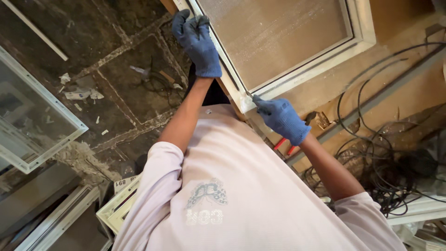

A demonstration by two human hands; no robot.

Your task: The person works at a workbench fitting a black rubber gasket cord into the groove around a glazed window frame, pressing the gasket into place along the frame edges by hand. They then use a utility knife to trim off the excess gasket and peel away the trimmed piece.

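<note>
Left hand: the left hand (197, 42), in a blue work glove, is curled shut over the long edge of the white window frame (361, 28), far and left of centre, fingers wrapped over the rail.
Right hand: the right hand (280, 119), also in a blue glove, is closed at the frame's near corner, fingertips pinching something thin at the rail; what it pinches is too small to tell.
Window frame: a white frame with a frosted, textured pane (274, 37), lying tilted across the far middle of the scene, its near corner between the two hands.
Desk: the frame rests on a brownish desk (409, 88) that runs along the right side.
Pliers: red-handled pliers (285, 145) lie just near of the right hand, partly hidden by the wrist.
Cables: a tangle of black cables (376, 158) sprawls over the desk at the right, well apart from the left hand.
Floor: a dark, cracked floor (116, 69) fills the left, strewn with white scraps (81, 93).
Other frames: a second glazed frame (32, 125) leans at the far left edge, and more white frame pieces (116, 209) lie near left.
Clothing: a pale short-sleeved shirt (251, 195) fills the near middle.
</note>
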